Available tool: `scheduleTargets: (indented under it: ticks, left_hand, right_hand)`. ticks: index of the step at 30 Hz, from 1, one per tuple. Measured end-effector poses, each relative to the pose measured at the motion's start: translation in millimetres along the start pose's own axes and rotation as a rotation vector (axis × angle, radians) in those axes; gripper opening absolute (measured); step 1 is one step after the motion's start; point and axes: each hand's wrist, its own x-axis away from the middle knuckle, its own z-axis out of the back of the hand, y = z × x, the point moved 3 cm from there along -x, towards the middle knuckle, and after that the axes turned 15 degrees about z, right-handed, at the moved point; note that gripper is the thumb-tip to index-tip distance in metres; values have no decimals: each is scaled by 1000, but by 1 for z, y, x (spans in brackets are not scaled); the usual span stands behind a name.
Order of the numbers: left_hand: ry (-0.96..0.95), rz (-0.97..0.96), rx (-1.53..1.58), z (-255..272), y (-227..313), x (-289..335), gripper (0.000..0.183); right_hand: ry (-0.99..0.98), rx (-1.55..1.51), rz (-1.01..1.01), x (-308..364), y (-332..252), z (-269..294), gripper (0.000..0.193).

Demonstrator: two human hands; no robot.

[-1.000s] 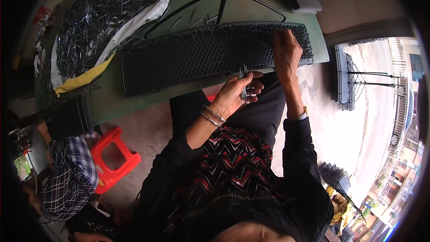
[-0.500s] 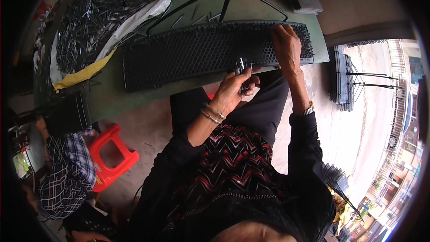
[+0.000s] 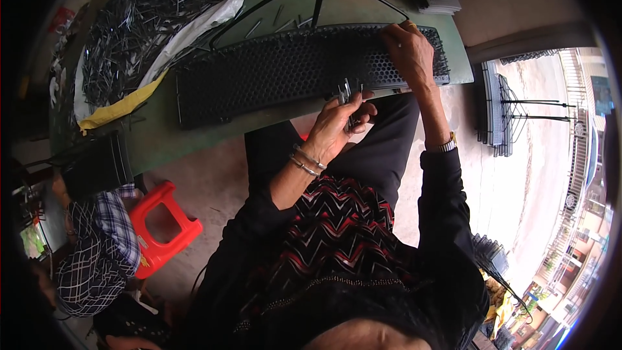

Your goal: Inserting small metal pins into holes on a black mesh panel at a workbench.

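Observation:
A long black perforated rack (image 3: 259, 78) lies along the near edge of the green table (image 3: 155, 149), with a black metal frame (image 3: 321, 0) rising at its back. Dark pins stand in many of its holes, densest at the right end. My left hand (image 3: 337, 123) is closed around a small bunch of thin metal pins (image 3: 345, 88), just in front of the rack. Over the right part of the rack, my right hand (image 3: 409, 55) has its fingers bent down at the far edge. Whatever those fingertips pinch is hidden behind the hand.
A large heap of dark metal pins (image 3: 162, 13) lies on white sheeting at left. Loose pins (image 3: 254, 28) lie behind the rack. A red stool (image 3: 162, 230) stands beside another person in a plaid sleeve (image 3: 97, 253). Stacked racks (image 3: 495, 110) stand at right.
My right hand has shifted slightly left and up along the rack's far edge. The left hand keeps its bunch of pins, which are fanned a little differently.

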Motion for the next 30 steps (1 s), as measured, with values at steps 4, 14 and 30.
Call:
scheduleTargets:
  ticks: [4, 14, 30]
  left_hand:
    - [25, 15, 27, -8, -1, 4, 26]
    - [64, -24, 11, -3, -2, 7, 29]
    - [72, -57, 5, -6, 4, 13, 26]
  right_hand:
    - [-62, 89, 81, 4, 4, -7, 14]
    - [139, 167, 44, 16, -8, -13, 18]
    - [87, -296, -184, 40, -30, 3, 27]
